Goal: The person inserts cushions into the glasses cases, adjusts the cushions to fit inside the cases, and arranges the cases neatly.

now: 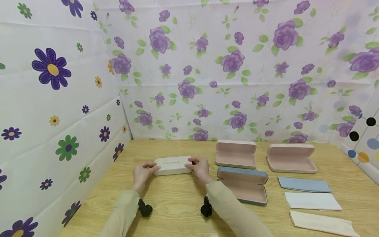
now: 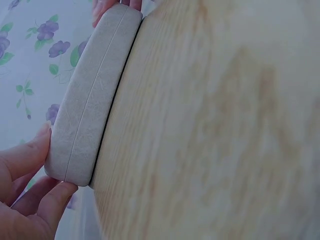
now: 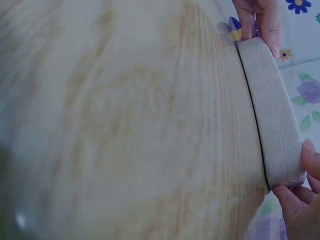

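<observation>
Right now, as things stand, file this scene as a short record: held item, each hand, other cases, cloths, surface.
Held item: pale, oblong hard case, lid closed
Left hand: grips the case's left end
Right hand: grips its right end
Open cases: two pale oblong cases with pink linings, one left, one right; nearer, a blue-grey case with pink lining, partly behind the right sleeve
Folded cloths, far to near: light-blue, white, cream
Surface: light wood-grain table
</observation>
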The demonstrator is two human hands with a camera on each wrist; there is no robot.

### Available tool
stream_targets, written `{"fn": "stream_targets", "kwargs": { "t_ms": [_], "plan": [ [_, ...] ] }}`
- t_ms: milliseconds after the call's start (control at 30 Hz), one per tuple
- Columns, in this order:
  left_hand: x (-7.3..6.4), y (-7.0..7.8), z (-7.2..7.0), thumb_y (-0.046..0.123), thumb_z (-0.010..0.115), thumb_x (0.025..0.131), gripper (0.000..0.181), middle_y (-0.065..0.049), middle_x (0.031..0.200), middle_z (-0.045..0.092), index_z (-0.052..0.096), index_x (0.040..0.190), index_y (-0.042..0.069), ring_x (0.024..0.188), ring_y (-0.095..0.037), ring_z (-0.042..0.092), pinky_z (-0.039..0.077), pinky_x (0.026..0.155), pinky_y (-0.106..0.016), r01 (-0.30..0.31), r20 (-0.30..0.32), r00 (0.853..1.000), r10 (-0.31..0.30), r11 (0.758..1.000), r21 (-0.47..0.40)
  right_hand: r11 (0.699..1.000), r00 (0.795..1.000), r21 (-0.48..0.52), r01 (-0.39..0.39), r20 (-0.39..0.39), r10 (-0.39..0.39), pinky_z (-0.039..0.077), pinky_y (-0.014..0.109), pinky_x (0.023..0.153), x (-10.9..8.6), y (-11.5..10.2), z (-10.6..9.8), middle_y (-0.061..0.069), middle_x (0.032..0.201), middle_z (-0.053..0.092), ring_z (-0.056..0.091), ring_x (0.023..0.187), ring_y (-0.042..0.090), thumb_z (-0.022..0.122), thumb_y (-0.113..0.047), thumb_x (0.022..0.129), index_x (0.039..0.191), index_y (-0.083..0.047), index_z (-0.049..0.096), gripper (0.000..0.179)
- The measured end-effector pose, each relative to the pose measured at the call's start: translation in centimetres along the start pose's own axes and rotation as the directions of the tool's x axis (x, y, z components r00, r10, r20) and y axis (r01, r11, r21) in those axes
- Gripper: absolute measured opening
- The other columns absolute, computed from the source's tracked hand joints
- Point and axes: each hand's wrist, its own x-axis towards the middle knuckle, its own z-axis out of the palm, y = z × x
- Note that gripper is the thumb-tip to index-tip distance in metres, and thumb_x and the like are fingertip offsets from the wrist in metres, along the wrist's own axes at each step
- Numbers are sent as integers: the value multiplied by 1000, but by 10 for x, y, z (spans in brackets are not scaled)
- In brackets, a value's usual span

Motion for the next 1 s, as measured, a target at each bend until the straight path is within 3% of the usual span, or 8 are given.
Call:
{"fn": "stream_targets", "kwargs": {
  "t_ms": [167, 467, 667, 1000],
  "plan": [
    [4, 1, -2, 6, 79, 68, 30, -14, 99, 63, 68, 94, -5, 68, -10, 55, 47, 57, -23, 2, 10, 1000, -2, 1000, -1, 1000, 1000, -16, 1, 16, 0, 48, 28, 73, 0, 0, 0, 12, 107, 61, 54, 102, 24, 74, 0, 73, 100, 1, 67, 28],
    [18, -4, -5, 6, 76, 73, 36, -18, 111, 59, 64, 106, -3, 87, -14, 57, 46, 61, -20, 8, 45, 999, -9, 1000, 4, 1000, 998, 18, 15, 65, -16, 47, 34, 74, 0, 3, 3, 12, 103, 60, 54, 95, 25, 72, 1, 75, 106, 3, 64, 32],
    [31, -7, -5, 6, 73, 76, 42, -19, 117, 55, 60, 114, -2, 94, -19, 55, 47, 66, -22, 15, 93, 996, -14, 1000, -14, 1000, 999, -10, 6, 48, -6, 47, 32, 70, 6, 4, 6, 8, 99, 61, 54, 91, 21, 73, -3, 75, 107, 0, 65, 33],
    [46, -9, -4, 9, 71, 78, 43, -17, 119, 54, 58, 118, 0, 99, -21, 54, 47, 71, -26, 14, 114, 993, -13, 1000, -2, 1000, 1000, 23, -9, 15, 9, 46, 27, 73, 13, 6, 12, 11, 103, 59, 53, 98, 23, 74, -1, 74, 109, 0, 63, 37]
  ]
}}
